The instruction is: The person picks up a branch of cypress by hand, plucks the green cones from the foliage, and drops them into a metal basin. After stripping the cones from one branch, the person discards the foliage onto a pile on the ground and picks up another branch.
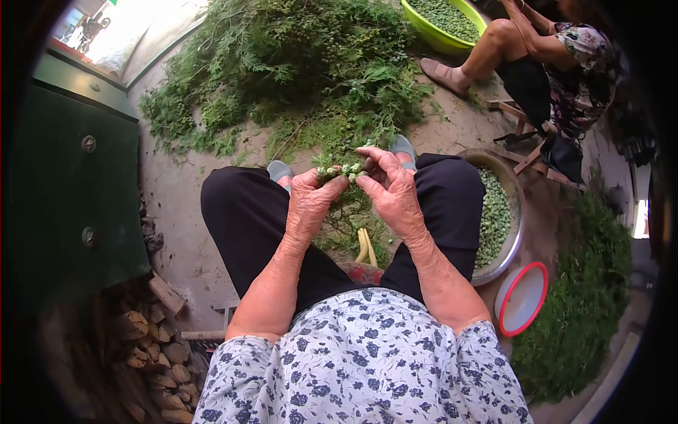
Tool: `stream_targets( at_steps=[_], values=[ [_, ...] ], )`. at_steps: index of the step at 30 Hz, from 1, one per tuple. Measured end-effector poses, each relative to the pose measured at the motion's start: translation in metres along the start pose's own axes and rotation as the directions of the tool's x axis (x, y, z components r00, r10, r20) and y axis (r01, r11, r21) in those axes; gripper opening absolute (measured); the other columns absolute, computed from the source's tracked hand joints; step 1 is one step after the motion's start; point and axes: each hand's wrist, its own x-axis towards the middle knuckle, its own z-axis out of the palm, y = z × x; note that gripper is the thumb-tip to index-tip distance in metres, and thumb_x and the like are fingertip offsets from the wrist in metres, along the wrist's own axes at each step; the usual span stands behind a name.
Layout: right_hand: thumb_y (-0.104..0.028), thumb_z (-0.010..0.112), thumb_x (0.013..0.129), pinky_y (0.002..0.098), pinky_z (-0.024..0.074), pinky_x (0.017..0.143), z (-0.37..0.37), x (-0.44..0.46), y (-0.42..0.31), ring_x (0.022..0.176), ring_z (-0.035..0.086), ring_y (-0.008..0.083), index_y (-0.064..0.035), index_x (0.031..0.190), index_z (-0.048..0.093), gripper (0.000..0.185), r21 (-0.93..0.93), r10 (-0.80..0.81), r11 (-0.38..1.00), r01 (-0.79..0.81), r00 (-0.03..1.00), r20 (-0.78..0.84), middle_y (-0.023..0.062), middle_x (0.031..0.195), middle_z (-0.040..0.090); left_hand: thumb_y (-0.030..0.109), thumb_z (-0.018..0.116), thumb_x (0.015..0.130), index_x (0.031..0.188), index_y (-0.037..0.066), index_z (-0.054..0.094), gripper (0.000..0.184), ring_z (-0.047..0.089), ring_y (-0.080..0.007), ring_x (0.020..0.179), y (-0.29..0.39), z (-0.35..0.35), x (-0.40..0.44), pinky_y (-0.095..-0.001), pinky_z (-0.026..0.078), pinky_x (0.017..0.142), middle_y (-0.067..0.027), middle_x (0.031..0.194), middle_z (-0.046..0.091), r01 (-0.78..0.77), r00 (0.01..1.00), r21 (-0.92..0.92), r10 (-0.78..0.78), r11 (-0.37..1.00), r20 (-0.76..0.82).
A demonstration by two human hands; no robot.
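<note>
Between my two hands, above my lap, is a small evergreen sprig [347,169] bearing several pale green cones. My left hand [309,201] pinches its left end between thumb and fingers. At the other end my right hand [397,198] is closed with thumb and fingertips around the cones. Exactly how many cones the right fingers touch is hidden. Below the hands, loose green foliage [346,212] lies on the ground between my feet. A yellow handle-like piece [366,247] shows between my thighs.
A big heap of evergreen branches [304,63] lies ahead. By my right knee stands a metal basin [519,230] of green cones, near a red-rimmed white bowl [521,300]. Another person [558,56] sits beside a yellow-green tub [431,39]. Firewood [159,360] is stacked at left.
</note>
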Motion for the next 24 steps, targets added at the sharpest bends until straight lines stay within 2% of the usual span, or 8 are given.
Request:
stream_targets(
  at_steps=[3, 7, 9, 13, 15, 16, 18, 24],
  values=[
    [-0.007, 0.062, 0.08, 0.0194, 0.0438, 0.065, 0.0, 0.001, -0.004, 0.071, 0.051, 0.0061, -0.0016, 0.103, 0.058, 0.024, 0.172, 0.041, 0.984, -0.042, 0.999, 0.009, 0.0008, 0.082, 0.053, 0.009, 0.063, 0.078, 0.084, 0.001, 0.064, 0.01, 0.046, -0.0019, 0.058, 0.011, 0.006, -0.003, -0.0192, 0.037, 0.052, 0.0051, 0.066, 0.057, -0.053, 0.999, 0.085, 0.053, 0.995, -0.003],
    [-0.005, 0.061, 0.079, 0.0217, 0.0454, 0.068, -0.002, 0.002, 0.004, 0.079, 0.053, 0.0084, 0.0001, 0.102, 0.057, 0.023, 0.182, 0.08, 0.979, -0.091, 0.995, 0.067, 0.0016, 0.085, 0.055, 0.006, 0.064, 0.077, 0.085, 0.002, 0.065, 0.009, 0.048, -0.002, 0.06, 0.006, 0.002, -0.003, -0.0193, 0.038, 0.053, 0.005, 0.069, 0.059, -0.053, 0.998, 0.143, 0.051, 0.988, 0.022],
    [-0.005, 0.061, 0.079, 0.0191, 0.0443, 0.062, -0.002, 0.001, -0.002, 0.069, 0.052, 0.0063, -0.0018, 0.098, 0.058, 0.019, 0.338, 0.18, 0.918, -0.206, 0.978, 0.106, 0.0002, 0.078, 0.055, 0.006, 0.063, 0.077, 0.085, 0.002, 0.065, 0.008, 0.047, -0.0017, 0.061, 0.004, 0.001, -0.002, -0.0195, 0.038, 0.055, 0.0056, 0.07, 0.058, -0.095, 0.995, 0.187, 0.092, 0.978, 0.022],
    [-0.005, 0.061, 0.081, 0.0181, 0.0424, 0.055, -0.001, 0.002, 0.012, 0.061, 0.051, 0.0046, -0.0017, 0.093, 0.058, 0.013, 0.414, 0.2, 0.88, -0.232, 0.973, 0.119, -0.0005, 0.075, 0.056, 0.006, 0.063, 0.077, 0.082, 0.002, 0.064, 0.007, 0.049, -0.0028, 0.061, 0.007, 0.005, -0.003, -0.0202, 0.04, 0.056, 0.004, 0.068, 0.058, -0.021, 0.999, 0.013, 0.02, 1.0, 0.024],
    [-0.006, 0.061, 0.082, 0.0182, 0.0397, 0.048, 0.003, 0.001, 0.012, 0.056, 0.051, 0.0049, -0.0018, 0.091, 0.057, 0.011, 0.657, 0.31, 0.68, -0.326, 0.94, 0.145, 0.0004, 0.074, 0.056, 0.003, 0.063, 0.075, 0.085, 0.002, 0.063, 0.01, 0.054, -0.0059, 0.065, 0.014, 0.011, -0.005, -0.0217, 0.044, 0.06, 0.001, 0.074, 0.061, 0.148, 0.989, -0.341, -0.143, 0.929, 0.039],
    [-0.006, 0.061, 0.082, 0.0182, 0.0397, 0.048, 0.002, 0.001, 0.015, 0.056, 0.051, 0.0049, -0.0018, 0.091, 0.057, 0.011, 0.657, 0.31, 0.68, -0.325, 0.94, 0.144, 0.0004, 0.074, 0.056, 0.003, 0.063, 0.075, 0.085, 0.002, 0.063, 0.01, 0.054, -0.0059, 0.065, 0.014, 0.011, -0.005, -0.0217, 0.044, 0.06, 0.001, 0.074, 0.061, 0.147, 0.989, -0.34, -0.142, 0.929, 0.04],
    [-0.008, 0.059, 0.084, 0.0203, 0.0396, 0.048, 0.0, 0.001, 0.02, 0.056, 0.052, 0.0072, -0.0016, 0.092, 0.055, 0.011, 0.806, 0.3, 0.44, -0.395, 0.911, 0.283, 0.0006, 0.071, 0.054, 0.0, 0.062, 0.074, 0.089, 0.002, 0.063, 0.015, 0.058, -0.0093, 0.068, 0.015, 0.01, -0.006, -0.0233, 0.047, 0.063, -0.0015, 0.08, 0.063, 0.207, 0.978, -0.43, -0.191, 0.879, 0.081],
    [-0.014, 0.057, 0.086, 0.0236, 0.0384, 0.048, -0.002, 0.0, 0.023, 0.056, 0.049, 0.0093, -0.0026, 0.093, 0.054, 0.013, 0.857, 0.227, 0.239, -0.457, 0.884, 0.409, 0.001, 0.07, 0.053, 0.001, 0.064, 0.071, 0.087, 0.003, 0.062, 0.016, 0.057, -0.009, 0.065, 0.012, 0.006, -0.005, -0.0225, 0.045, 0.06, -0.0009, 0.078, 0.062, 0.263, 0.964, -0.468, -0.214, 0.844, 0.155]
  ],
)
